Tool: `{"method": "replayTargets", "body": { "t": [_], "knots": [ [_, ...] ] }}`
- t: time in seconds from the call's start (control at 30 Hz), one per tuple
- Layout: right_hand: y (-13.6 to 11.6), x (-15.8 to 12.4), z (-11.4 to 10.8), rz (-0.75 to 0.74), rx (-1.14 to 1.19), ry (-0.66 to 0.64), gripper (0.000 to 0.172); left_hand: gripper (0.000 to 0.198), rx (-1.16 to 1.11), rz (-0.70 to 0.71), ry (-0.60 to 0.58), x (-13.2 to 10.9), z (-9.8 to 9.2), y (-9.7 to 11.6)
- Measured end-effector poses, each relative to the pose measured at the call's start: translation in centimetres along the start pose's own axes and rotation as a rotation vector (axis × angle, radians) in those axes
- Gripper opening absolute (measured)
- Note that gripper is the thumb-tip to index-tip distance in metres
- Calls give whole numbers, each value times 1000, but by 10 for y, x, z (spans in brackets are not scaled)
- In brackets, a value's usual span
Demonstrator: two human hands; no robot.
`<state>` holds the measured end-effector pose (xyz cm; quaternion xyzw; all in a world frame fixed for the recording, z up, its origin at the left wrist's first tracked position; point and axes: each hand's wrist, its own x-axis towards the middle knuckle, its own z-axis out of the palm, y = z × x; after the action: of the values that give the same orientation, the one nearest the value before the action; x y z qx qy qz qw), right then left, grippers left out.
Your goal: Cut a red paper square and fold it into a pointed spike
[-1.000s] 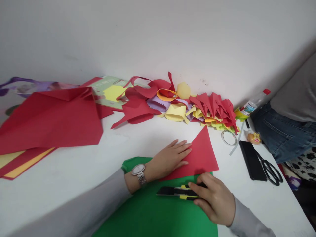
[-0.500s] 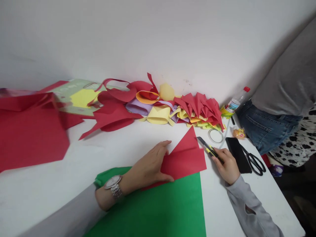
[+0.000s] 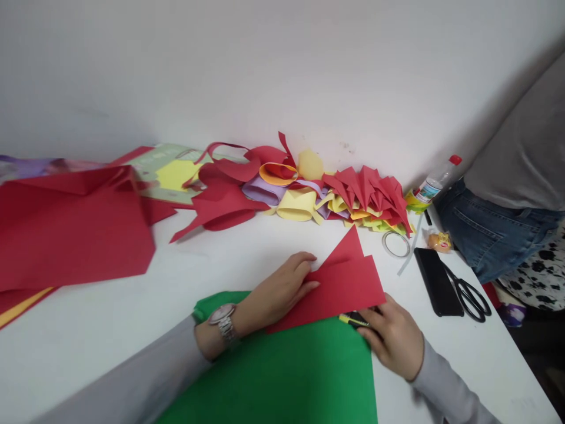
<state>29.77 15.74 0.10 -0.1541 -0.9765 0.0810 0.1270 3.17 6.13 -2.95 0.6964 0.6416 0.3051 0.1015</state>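
A folded sheet of red paper (image 3: 339,291), with a pointed triangular part standing out at its top, lies over the near green sheet (image 3: 282,377). My left hand (image 3: 278,291), with a watch on its wrist, covers the left part of the red paper and holds it with bent fingers. At the paper's lower right corner, my right hand (image 3: 395,335) is closed around a black and yellow utility knife (image 3: 354,320). The knife points left along the lower edge of the red paper. Its blade is hidden, apparently under the paper.
At left stands a large red paper bag (image 3: 79,235). Cut and folded coloured papers (image 3: 295,203) line the wall. To the right are a roll of tape (image 3: 396,244), a black phone (image 3: 436,282), scissors (image 3: 472,300) and a bottle (image 3: 435,182). Another person (image 3: 521,153) is beside the table.
My right hand has brought the knife left and down, from beside the red paper to its lower edge. My left thumb has drawn in toward the fingers. The view has shifted left.
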Motion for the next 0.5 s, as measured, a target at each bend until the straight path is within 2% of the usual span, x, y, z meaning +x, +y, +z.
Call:
{"method": "replayTargets", "body": {
  "t": [0.2,0.33,0.5],
  "knots": [
    [-42,8,15,-55,-42,-63,41,21,34,48,27,0,1,1],
    [-51,11,17,-63,-60,-105,45,17,62,76,33,1,2,1],
    [-53,13,17,-128,-83,-97,44,15,115,99,34,3,3,1]
  ]
}}
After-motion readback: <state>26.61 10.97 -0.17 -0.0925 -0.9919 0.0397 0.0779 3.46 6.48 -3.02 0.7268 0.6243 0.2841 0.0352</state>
